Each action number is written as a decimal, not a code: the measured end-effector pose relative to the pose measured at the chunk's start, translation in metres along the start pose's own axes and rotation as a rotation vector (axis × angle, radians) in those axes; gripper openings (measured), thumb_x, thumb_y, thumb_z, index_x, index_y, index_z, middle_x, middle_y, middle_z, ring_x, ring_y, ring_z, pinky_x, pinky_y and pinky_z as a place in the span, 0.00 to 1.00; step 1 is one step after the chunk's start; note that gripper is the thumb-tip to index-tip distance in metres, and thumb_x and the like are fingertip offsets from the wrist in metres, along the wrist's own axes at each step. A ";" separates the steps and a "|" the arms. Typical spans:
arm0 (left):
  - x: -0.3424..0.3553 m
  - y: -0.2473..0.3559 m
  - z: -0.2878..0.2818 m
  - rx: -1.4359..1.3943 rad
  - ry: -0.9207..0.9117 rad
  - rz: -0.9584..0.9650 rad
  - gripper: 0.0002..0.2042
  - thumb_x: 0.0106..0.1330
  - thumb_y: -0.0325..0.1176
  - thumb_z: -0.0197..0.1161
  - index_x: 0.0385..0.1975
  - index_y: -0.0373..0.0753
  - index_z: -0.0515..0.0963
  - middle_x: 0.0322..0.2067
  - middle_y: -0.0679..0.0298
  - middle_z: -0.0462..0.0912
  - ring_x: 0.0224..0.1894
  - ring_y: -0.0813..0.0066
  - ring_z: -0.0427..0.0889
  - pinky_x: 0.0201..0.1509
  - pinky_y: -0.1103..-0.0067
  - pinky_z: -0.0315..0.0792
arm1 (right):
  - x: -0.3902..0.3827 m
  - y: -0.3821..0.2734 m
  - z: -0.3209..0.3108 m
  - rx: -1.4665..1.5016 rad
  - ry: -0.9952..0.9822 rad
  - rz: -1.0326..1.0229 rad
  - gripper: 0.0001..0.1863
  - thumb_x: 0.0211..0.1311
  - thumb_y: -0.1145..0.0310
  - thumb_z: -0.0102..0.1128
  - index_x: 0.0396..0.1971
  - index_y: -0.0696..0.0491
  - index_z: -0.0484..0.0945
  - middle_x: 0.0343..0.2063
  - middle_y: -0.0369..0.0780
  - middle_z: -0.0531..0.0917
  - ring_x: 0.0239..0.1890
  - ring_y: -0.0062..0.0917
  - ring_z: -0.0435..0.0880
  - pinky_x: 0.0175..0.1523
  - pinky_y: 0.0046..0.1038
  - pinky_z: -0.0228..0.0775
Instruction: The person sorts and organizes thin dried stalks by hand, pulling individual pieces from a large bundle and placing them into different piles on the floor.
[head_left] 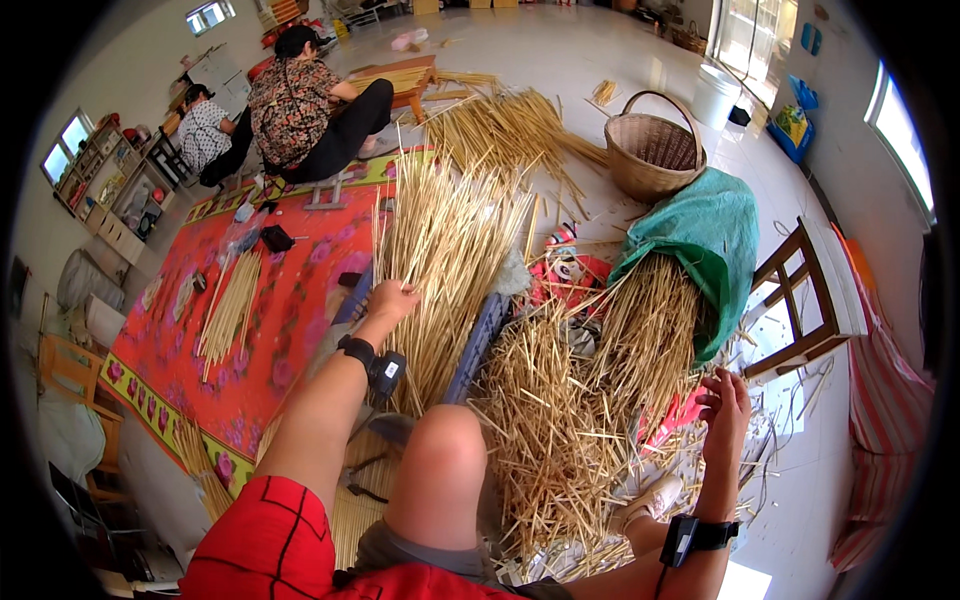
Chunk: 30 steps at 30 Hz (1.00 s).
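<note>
red sleeve (pixel 262 535), near left. left hand (pixel 393 301): fingertips drawn together at pale straw bundle (pixel 450 235); whether any stalk is gripped, unclear. bundle set between red mat (pixel 290 290), left, and loose straw pile (pixel 555 430), right. right hand (pixel 727 402): fingers loosely curled, holding nothing visible, near green sack (pixel 715 235).

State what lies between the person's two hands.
In the head view, between left hand and right hand: long straw stalks, a blue panel, then heaped loose straw.
</note>
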<state>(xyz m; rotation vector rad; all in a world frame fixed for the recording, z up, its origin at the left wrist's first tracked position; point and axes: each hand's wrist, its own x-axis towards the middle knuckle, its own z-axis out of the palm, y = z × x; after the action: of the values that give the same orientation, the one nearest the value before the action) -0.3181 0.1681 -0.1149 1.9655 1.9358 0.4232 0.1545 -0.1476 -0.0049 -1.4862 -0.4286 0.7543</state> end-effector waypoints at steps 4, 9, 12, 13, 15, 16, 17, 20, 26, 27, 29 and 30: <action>-0.002 0.044 -0.010 -0.185 -0.079 -0.087 0.13 0.55 0.42 0.60 0.26 0.37 0.79 0.23 0.58 0.80 0.22 0.68 0.77 0.27 0.71 0.72 | 0.001 0.004 0.009 0.000 -0.044 0.008 0.16 0.64 0.61 0.50 0.45 0.56 0.71 0.29 0.37 0.80 0.21 0.15 0.76 0.21 0.14 0.63; -0.081 0.237 -0.046 -1.008 -0.592 -0.079 0.10 0.63 0.36 0.55 0.40 0.39 0.76 0.28 0.65 0.75 0.16 0.88 0.61 0.17 0.92 0.57 | -0.002 0.002 0.009 -0.031 -0.055 0.011 0.14 0.65 0.62 0.49 0.42 0.57 0.72 0.28 0.38 0.80 0.21 0.15 0.76 0.21 0.13 0.61; -0.130 0.298 -0.032 -1.352 -1.079 -0.006 0.10 0.66 0.36 0.50 0.41 0.40 0.74 0.27 0.62 0.76 0.13 0.88 0.58 0.14 0.90 0.52 | -0.005 0.002 0.020 -0.018 -0.124 0.031 0.15 0.66 0.61 0.48 0.40 0.58 0.72 0.26 0.38 0.80 0.20 0.15 0.76 0.21 0.13 0.60; -0.150 0.314 -0.030 -1.379 -1.127 -0.024 0.11 0.67 0.37 0.48 0.40 0.39 0.73 0.25 0.62 0.76 0.11 0.88 0.57 0.12 0.89 0.51 | -0.005 0.002 0.025 -0.007 -0.150 0.037 0.15 0.66 0.61 0.48 0.40 0.58 0.72 0.26 0.38 0.80 0.20 0.16 0.75 0.21 0.14 0.60; -0.180 0.330 -0.004 -1.369 -1.153 -0.029 0.13 0.69 0.39 0.44 0.37 0.38 0.72 0.22 0.62 0.75 0.12 0.87 0.58 0.11 0.88 0.51 | -0.012 0.001 0.040 0.037 -0.185 0.043 0.16 0.66 0.59 0.47 0.39 0.58 0.72 0.26 0.38 0.79 0.20 0.17 0.75 0.21 0.15 0.60; -0.191 0.335 0.021 -1.363 -1.137 -0.047 0.14 0.70 0.40 0.42 0.34 0.38 0.71 0.21 0.63 0.74 0.13 0.85 0.61 0.13 0.88 0.54 | -0.012 0.002 0.041 0.075 -0.237 0.039 0.16 0.66 0.59 0.47 0.40 0.58 0.73 0.26 0.38 0.79 0.21 0.17 0.75 0.22 0.15 0.61; -0.202 0.341 0.043 -1.400 -1.116 -0.074 0.15 0.70 0.40 0.40 0.32 0.37 0.71 0.20 0.63 0.73 0.15 0.81 0.65 0.15 0.85 0.60 | -0.010 0.005 0.036 0.113 -0.283 0.037 0.16 0.66 0.59 0.47 0.40 0.58 0.73 0.27 0.38 0.79 0.21 0.17 0.75 0.22 0.16 0.62; -0.229 0.338 0.121 -1.251 -0.671 0.134 0.15 0.69 0.36 0.40 0.33 0.32 0.73 0.23 0.56 0.78 0.24 0.68 0.77 0.27 0.73 0.73 | -0.018 0.002 0.054 0.067 -0.276 0.067 0.17 0.66 0.59 0.49 0.40 0.59 0.74 0.29 0.37 0.80 0.26 0.16 0.76 0.27 0.17 0.66; -0.222 0.326 0.078 -0.748 -0.874 0.478 0.16 0.66 0.36 0.45 0.38 0.26 0.71 0.28 0.47 0.79 0.29 0.56 0.80 0.32 0.67 0.73 | -0.011 0.035 0.029 -0.132 -0.275 0.053 0.10 0.65 0.66 0.52 0.38 0.56 0.77 0.28 0.31 0.78 0.28 0.12 0.74 0.32 0.13 0.64; -0.222 0.328 0.093 -0.726 -0.821 0.503 0.16 0.66 0.36 0.45 0.38 0.26 0.71 0.28 0.47 0.79 0.28 0.56 0.80 0.31 0.67 0.73 | -0.012 0.035 0.032 -0.123 -0.263 0.032 0.09 0.65 0.67 0.51 0.38 0.55 0.77 0.28 0.32 0.79 0.30 0.13 0.75 0.34 0.15 0.66; -0.220 0.327 0.057 -0.792 -0.881 0.454 0.15 0.64 0.35 0.47 0.39 0.25 0.68 0.27 0.46 0.79 0.27 0.55 0.80 0.30 0.66 0.72 | -0.010 0.032 0.032 -0.033 -0.263 0.016 0.09 0.65 0.67 0.51 0.35 0.57 0.77 0.29 0.35 0.79 0.30 0.14 0.76 0.36 0.17 0.68; -0.222 0.330 0.069 -0.769 -0.835 0.465 0.15 0.64 0.35 0.48 0.39 0.26 0.68 0.27 0.46 0.78 0.27 0.55 0.80 0.30 0.66 0.72 | -0.005 0.033 0.026 0.021 -0.249 0.003 0.09 0.65 0.67 0.51 0.34 0.58 0.76 0.28 0.36 0.80 0.30 0.15 0.76 0.36 0.17 0.68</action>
<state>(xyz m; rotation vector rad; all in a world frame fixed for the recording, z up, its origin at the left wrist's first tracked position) 0.0032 -0.0582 -0.0223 1.6305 0.6534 0.3095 0.1267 -0.1347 -0.0339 -1.3786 -0.6041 0.9481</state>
